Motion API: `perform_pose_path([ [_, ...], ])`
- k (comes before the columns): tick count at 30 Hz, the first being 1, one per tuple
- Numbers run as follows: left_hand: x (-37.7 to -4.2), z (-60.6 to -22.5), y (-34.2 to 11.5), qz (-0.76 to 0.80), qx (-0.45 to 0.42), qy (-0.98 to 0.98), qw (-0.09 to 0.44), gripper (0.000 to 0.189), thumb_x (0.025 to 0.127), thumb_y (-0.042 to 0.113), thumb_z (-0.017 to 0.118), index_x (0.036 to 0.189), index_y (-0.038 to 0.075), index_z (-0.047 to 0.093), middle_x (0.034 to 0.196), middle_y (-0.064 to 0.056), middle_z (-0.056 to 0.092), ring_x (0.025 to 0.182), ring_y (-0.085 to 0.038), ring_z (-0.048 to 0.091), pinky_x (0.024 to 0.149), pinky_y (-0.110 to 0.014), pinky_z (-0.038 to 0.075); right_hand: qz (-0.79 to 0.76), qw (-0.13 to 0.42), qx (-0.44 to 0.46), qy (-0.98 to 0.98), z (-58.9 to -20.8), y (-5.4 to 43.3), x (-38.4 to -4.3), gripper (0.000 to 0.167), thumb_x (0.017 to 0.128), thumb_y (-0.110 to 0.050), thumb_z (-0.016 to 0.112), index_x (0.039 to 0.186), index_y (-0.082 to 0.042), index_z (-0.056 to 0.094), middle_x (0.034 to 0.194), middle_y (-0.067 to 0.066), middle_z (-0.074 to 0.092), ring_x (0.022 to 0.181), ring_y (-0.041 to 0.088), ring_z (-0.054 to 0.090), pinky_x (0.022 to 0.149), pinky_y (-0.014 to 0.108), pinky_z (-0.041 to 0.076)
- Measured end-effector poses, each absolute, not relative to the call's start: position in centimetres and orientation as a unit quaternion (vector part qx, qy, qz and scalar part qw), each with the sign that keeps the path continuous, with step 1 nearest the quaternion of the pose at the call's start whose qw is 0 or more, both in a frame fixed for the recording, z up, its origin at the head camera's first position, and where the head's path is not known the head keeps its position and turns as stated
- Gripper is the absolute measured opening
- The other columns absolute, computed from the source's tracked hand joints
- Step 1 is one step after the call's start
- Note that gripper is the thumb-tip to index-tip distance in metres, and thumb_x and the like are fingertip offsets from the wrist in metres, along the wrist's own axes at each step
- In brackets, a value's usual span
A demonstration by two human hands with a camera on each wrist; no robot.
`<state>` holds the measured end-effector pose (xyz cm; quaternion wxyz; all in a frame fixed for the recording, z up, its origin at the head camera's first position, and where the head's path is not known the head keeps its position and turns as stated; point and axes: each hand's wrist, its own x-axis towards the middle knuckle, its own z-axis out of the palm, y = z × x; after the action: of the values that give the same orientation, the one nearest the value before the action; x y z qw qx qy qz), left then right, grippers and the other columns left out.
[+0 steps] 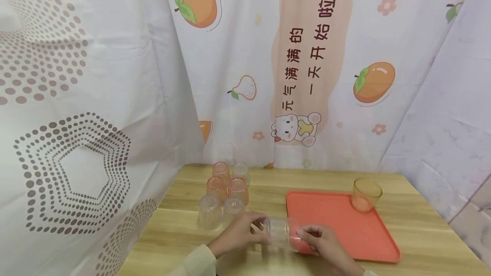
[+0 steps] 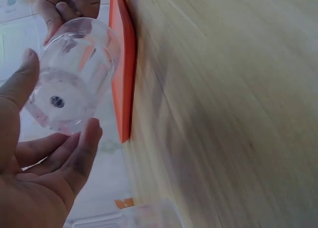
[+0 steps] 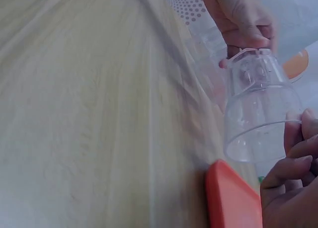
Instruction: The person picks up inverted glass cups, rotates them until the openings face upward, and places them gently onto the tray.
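A clear plastic cup (image 1: 279, 231) lies sideways in the air between my two hands, over the tray's left edge in the head view. My left hand (image 1: 245, 231) holds it at the base, thumb on one side and fingers on the other. At the rim, my right hand (image 1: 324, 242) pinches the wall between thumb and fingers. The right wrist view shows the cup's (image 3: 258, 101) open mouth toward the right hand (image 3: 293, 183). A dark spot marks the base of the cup (image 2: 74, 84) in the left wrist view.
Left of the hands, several cups stand in rows: clear ones (image 1: 209, 212) bottom-up in front, pink-tinted ones (image 1: 238, 188) behind. An orange-red tray (image 1: 337, 225) lies on the wooden table (image 1: 172, 229). An amber cup (image 1: 367, 195) stands at its back right corner. Printed curtains (image 1: 238, 54) enclose the table.
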<state>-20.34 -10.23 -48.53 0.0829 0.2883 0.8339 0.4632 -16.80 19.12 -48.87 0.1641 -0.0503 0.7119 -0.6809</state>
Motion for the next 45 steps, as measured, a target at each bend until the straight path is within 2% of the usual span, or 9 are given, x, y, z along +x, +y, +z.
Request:
perform_pose_path([
  [3,-20.2,-48.8,-10.3,0.449,0.283,0.843,0.085,0.06,0.08,0.035,0.088,0.127,0.003,0.069,0.113,0.003,0.07,0.088,-0.005,0.065,0.076,-0.022,0.055,-0.661,0.151,-0.053,0.733,-48.8,19.5,-16.7,0.032,0.102,-0.022,0.065,0.113,0.008,0.068,0.074,-0.001,0.055,0.06,0.008,0.04,0.053,0.022,0.037],
  [5,-20.2,-48.9,-10.3,0.444,0.279,0.847,0.088,0.051,0.08,0.033,0.088,0.118,0.004,0.072,0.104,0.003,0.072,0.083,-0.004,0.064,0.076,-0.021,0.054,-0.646,0.134,-0.055,0.749,-48.8,19.8,-16.7,0.033,0.102,-0.021,0.066,0.114,0.009,0.067,0.078,0.001,0.06,0.06,0.008,0.042,0.053,0.021,0.037],
  [9,-20.3,-49.4,-10.0,0.439,0.27,0.852,0.087,0.019,0.088,0.025,0.083,0.096,0.01,0.074,0.084,0.009,0.068,0.074,-0.001,0.061,0.071,-0.021,0.053,-0.63,0.104,-0.044,0.769,-48.4,20.2,-16.7,0.03,0.1,-0.02,0.068,0.113,0.008,0.068,0.085,0.005,0.065,0.061,0.008,0.045,0.052,0.021,0.038],
  [11,-20.3,-49.7,-9.6,0.436,0.263,0.857,0.085,0.012,0.093,0.024,0.078,0.088,0.014,0.073,0.078,0.013,0.065,0.07,-0.001,0.059,0.067,-0.021,0.052,-0.629,0.099,-0.033,0.771,-48.2,20.4,-16.8,0.03,0.099,-0.021,0.07,0.112,0.006,0.069,0.086,0.006,0.067,0.061,0.009,0.045,0.052,0.022,0.038],
  [20,-20.1,-50.5,-7.6,0.408,0.25,0.873,0.095,0.021,0.093,0.016,0.074,0.073,0.013,0.072,0.06,0.011,0.06,0.049,-0.002,0.052,0.05,-0.02,0.048,-0.611,0.073,-0.007,0.789,-47.7,20.9,-16.9,0.033,0.097,-0.027,0.073,0.113,0.002,0.072,0.093,0.008,0.072,0.062,0.008,0.044,0.054,0.022,0.039],
  [27,-19.9,-51.2,-6.2,0.409,0.237,0.872,0.127,0.028,0.092,0.011,0.072,0.065,0.01,0.068,0.051,0.008,0.056,0.042,-0.003,0.049,0.042,-0.019,0.04,-0.59,0.059,-0.005,0.805,-47.4,21.2,-16.8,0.031,0.097,-0.025,0.074,0.111,0.002,0.073,0.099,0.01,0.074,0.091,0.017,0.065,0.079,0.028,0.053],
  [29,-20.0,-51.3,-5.9,0.405,0.237,0.874,0.129,0.03,0.092,0.012,0.073,0.063,0.01,0.067,0.049,0.009,0.055,0.041,-0.003,0.049,0.041,-0.019,0.039,-0.59,0.064,0.0,0.805,-47.3,21.3,-16.8,0.032,0.097,-0.027,0.073,0.112,0.002,0.072,0.101,0.01,0.074,0.093,0.019,0.066,0.081,0.029,0.054],
  [38,-20.4,-51.2,-4.4,0.384,0.225,0.886,0.128,0.034,0.091,0.015,0.073,0.059,0.014,0.062,0.046,0.009,0.052,0.039,-0.004,0.047,0.04,-0.021,0.036,-0.576,0.041,-0.003,0.816,-46.7,22.1,-16.9,0.028,0.096,-0.021,0.074,0.11,0.003,0.072,0.098,0.011,0.074,0.091,0.019,0.069,0.081,0.026,0.055],
  [45,-20.8,-51.6,-3.4,0.354,0.225,0.901,0.109,0.047,0.089,0.02,0.075,0.05,0.019,0.049,0.04,0.012,0.042,0.036,0.0,0.038,0.039,-0.019,0.029,-0.562,0.022,-0.017,0.827,-46.7,22.6,-17.0,0.026,0.095,-0.019,0.075,0.109,0.002,0.074,0.095,0.01,0.075,0.087,0.017,0.07,0.078,0.026,0.056],
])
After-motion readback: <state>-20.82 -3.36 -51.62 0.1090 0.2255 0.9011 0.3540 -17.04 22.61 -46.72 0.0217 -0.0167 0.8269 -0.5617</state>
